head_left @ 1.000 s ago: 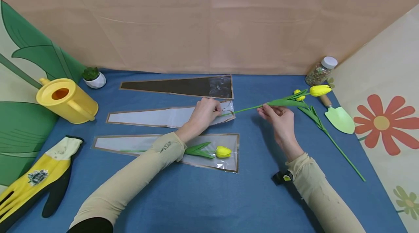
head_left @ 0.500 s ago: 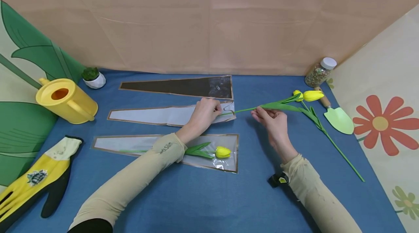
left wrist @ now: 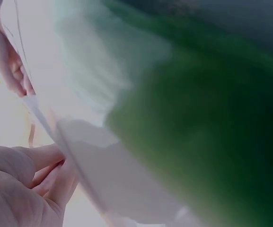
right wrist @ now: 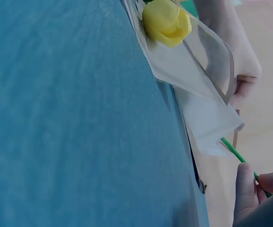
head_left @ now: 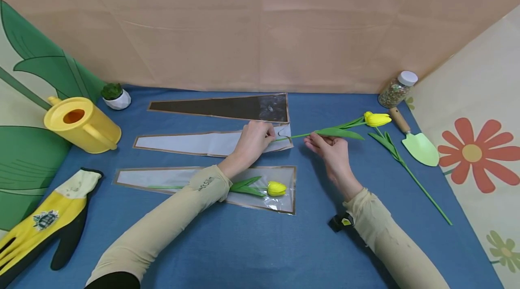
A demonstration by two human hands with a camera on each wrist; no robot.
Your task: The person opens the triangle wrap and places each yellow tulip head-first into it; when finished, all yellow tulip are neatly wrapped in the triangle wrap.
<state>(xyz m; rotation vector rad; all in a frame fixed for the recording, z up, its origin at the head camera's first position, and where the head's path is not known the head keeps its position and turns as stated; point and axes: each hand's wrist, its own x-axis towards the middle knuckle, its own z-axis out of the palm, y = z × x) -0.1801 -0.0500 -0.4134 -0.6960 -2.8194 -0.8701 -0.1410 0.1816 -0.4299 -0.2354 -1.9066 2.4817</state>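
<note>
The tulip is lying in mid-span between the two hands, its bloom over the right-hand part of the worktop and its bare stem end meeting the mouth of the middle sleeve. Its long axis is running almost crosswise to the person: the stem is pointing left, along the sleeve, while the yellow head is pointing right and slanting slightly away. From where I'm standing, it is looking artificial and light, with a thin stem that should be springy rather than limp. The lower stem, just under the leaves, is seeming the sensible place to hold; the petals would probably be creasing under a squeeze.

The right hand is doing just that, thumb and fingers pinching the stem near the leaf base. The left hand is pinching the film's edge by the sleeve's mouth, which is bowing up a little. That film is looking soft, slick and easily wrinkled, so a fingertip hold on its rim is making sense. How far inside the stem tip is reaching, I can't tell.

Further out, a lower sleeve is already holding another tulip nearer the person, a dark sleeve is lying flat beyond, and a loose tulip is resting to the right, beside the trowel.
</note>
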